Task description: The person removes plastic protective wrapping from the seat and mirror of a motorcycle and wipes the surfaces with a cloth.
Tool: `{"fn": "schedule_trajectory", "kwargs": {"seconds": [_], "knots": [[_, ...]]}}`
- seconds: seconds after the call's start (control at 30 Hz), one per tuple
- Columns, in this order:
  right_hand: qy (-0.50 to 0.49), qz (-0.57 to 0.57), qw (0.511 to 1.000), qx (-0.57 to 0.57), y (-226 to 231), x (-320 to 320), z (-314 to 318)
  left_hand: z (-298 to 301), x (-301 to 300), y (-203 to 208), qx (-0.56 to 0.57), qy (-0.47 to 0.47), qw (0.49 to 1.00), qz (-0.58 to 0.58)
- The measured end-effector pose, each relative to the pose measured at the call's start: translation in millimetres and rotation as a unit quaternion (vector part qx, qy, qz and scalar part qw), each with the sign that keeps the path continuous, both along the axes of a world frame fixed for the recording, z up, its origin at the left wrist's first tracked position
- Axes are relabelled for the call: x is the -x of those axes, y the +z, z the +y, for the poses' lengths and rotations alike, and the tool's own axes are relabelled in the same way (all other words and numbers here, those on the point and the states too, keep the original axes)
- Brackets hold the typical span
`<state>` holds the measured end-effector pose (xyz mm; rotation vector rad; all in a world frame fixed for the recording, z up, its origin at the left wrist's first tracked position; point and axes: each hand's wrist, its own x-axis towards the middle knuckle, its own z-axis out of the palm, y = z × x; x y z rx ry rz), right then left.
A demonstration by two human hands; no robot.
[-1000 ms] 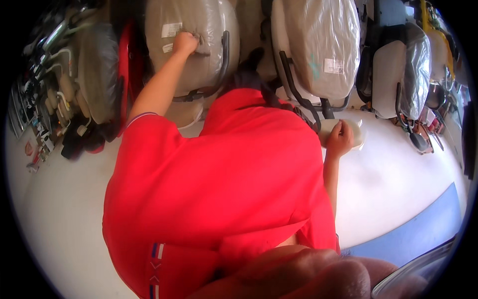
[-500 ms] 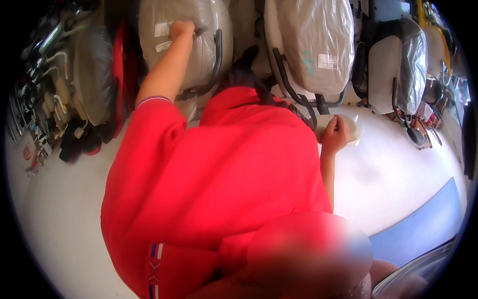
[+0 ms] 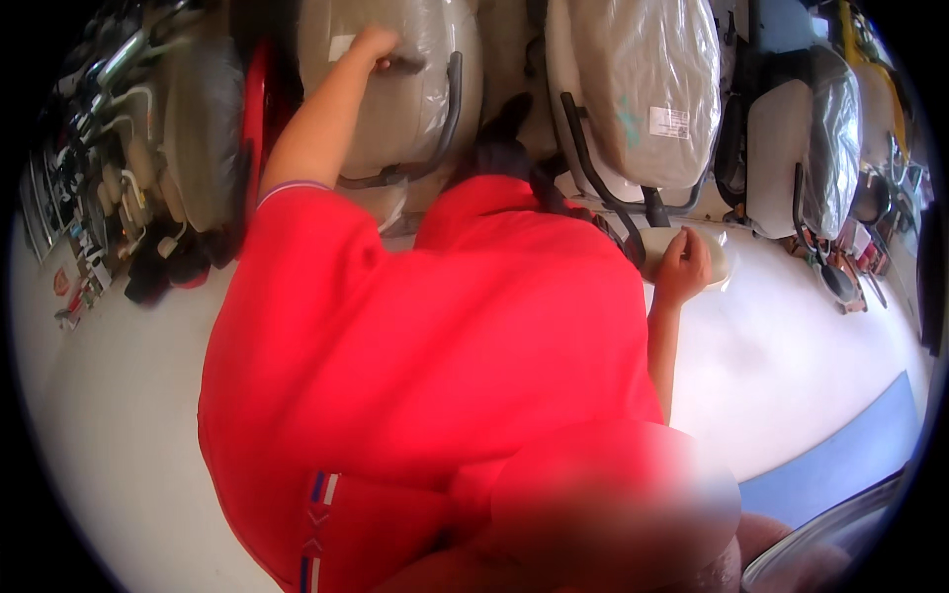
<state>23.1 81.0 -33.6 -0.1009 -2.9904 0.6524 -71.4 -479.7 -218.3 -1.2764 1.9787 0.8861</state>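
Note:
My left hand (image 3: pixel 375 47) is closed at the face of a plastic-covered grey-beige seat (image 3: pixel 326 109). A small dark object (image 3: pixel 406 65) sticks out to the right of its fingers; its kind is too blurred to tell. On the right, my right hand (image 3: pixel 683 269) has its fingers curled in front of a rounded beige pad (image 3: pixel 714 259) with clear plastic at its edge. Whether those fingers grip anything is hidden. Another seat (image 3: pixel 633 69), wrapped in clear plastic and bearing a white label (image 3: pixel 669 122), stands beyond the right hand.
Black curved bars (image 3: pixel 455 109) run along the seats. More wrapped seats (image 3: pixel 830 138) stand at the right, and a red panel (image 3: pixel 257 109) at the left. Handles and assorted parts (image 3: pixel 129 198) crowd the far left. A blue sheet (image 3: pixel 840 450) lies on the white floor (image 3: pixel 791 336).
The view has shifted, so the seats appear farther right. My left hand sits a little higher on its seat, and the dark object shows more. My right hand stays by the pad.

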Motion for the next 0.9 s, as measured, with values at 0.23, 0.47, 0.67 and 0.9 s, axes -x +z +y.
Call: {"fn": "schedule_trajectory", "kwargs": {"seconds": [0.23,0.47,0.67,0.9], "knots": [[0.004,0.001,1.000,-0.013,-3,3,-1,-15,-83,33,0.029,0.083,0.995,0.042],[0.011,-0.033,0.999,-0.038,-3,4,1,-36,-129,46,0.171,0.176,0.969,0.016],[-0.017,-0.062,0.997,-0.048,-4,-1,6,-9,-34,21,0.248,-0.051,0.966,0.053],[0.002,-0.036,0.998,-0.057,-2,3,1,31,11,-1,0.238,-0.159,0.956,0.069]]}}
